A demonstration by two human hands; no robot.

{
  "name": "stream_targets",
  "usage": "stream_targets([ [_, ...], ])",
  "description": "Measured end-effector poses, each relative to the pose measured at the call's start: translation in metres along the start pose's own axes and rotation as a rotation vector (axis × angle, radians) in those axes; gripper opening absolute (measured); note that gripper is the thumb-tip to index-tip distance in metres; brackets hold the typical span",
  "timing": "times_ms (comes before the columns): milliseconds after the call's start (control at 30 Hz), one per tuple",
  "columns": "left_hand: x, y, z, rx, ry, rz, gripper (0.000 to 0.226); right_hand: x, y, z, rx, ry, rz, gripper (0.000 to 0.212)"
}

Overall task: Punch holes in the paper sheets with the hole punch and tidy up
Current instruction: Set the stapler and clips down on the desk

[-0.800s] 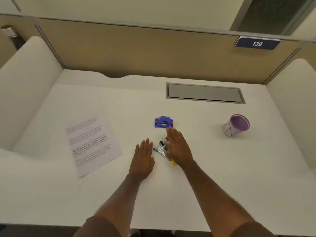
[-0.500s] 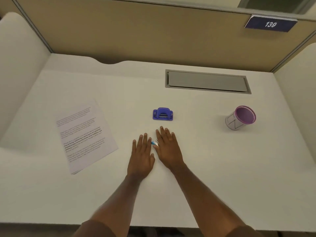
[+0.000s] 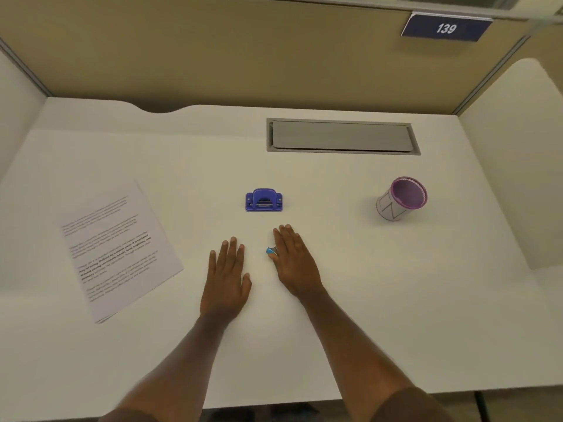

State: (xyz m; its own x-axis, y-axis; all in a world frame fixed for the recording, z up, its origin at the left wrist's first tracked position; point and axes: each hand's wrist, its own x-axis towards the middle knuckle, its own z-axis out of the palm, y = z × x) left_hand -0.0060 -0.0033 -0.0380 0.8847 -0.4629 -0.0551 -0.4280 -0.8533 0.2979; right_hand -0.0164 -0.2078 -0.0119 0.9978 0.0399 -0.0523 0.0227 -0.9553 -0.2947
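Counting: one blue hole punch (image 3: 263,200) stood mid-desk (image 3: 396,300), one paper stack (image 3: 117,248) lay far left, sheet count unclear. One purple-rimmed pen cup (image 3: 399,198) right, one grey cable hatch (image 3: 341,137) behind. Left hand (image 3: 227,277) lay flat, fingers spread, holding nothing. Right hand (image 3: 294,261) lay flat, covering small blue-tipped items (image 3: 270,251); number hidden. Nothing blocked punch.

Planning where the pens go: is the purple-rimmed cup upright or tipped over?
Upright. The cup stands on its base on the desk, right of the hole punch, mouth up; no contents visible inside.
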Motion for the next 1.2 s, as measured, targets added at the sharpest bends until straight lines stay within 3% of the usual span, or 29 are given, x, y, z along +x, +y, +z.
stream_targets([
  [400,0.001,0.001,0.002,0.014,0.010,-0.001,0.067,-0.093,0.149,-0.058,0.008,0.232,0.309,0.051],
  [567,0.001,0.003,0.001,0.011,0.031,0.007,0.067,-0.115,0.199,-0.073,0.042,0.198,0.401,0.054],
  [900,0.001,0.005,-0.001,0.027,-0.003,-0.009,0.068,-0.121,0.209,-0.078,0.091,0.226,0.347,0.059],
  [1200,0.005,0.007,-0.028,-0.003,-0.148,-0.061,0.067,-0.117,0.206,-0.072,0.304,0.583,0.339,0.043],
])
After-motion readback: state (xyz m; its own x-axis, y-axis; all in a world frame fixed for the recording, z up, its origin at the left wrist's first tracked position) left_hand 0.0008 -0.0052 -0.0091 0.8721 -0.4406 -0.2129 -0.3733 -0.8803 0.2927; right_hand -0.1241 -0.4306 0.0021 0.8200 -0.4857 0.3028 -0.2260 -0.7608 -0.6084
